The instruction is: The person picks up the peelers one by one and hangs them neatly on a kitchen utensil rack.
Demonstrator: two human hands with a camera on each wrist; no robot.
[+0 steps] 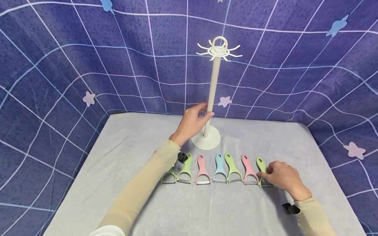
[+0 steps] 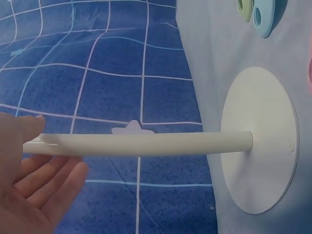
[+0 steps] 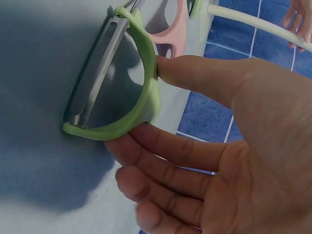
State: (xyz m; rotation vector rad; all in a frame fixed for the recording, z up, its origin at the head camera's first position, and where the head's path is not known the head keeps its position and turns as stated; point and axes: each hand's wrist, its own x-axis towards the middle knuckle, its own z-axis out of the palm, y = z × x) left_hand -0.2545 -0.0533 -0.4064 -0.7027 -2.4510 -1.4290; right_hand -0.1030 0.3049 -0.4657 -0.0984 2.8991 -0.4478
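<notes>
A white hook stand (image 1: pixel 213 82) rises from a round base (image 1: pixel 205 139) at the back of the table. My left hand (image 1: pixel 206 109) is at its pole (image 2: pixel 146 144): the thumb touches the pole and the fingers (image 2: pixel 58 187) lie loosely spread below it. Peelers lie in a row in front of the stand. My right hand (image 1: pixel 265 172) pinches the rightmost green peeler (image 1: pixel 261 165) by its head. In the right wrist view the thumb presses the side of that green peeler (image 3: pixel 146 102) and the fingers (image 3: pixel 161 146) sit under its frame.
The other peelers in the row are pink (image 1: pixel 248 168), green (image 1: pixel 231 167), blue (image 1: pixel 220 167), pink (image 1: pixel 202 168) and green (image 1: pixel 186 168); my left sleeve partly hides one more green one (image 1: pixel 168 175). A grey cloth (image 1: pixel 118 157) covers the table. A blue grid backdrop (image 1: pixel 88 65) hangs behind.
</notes>
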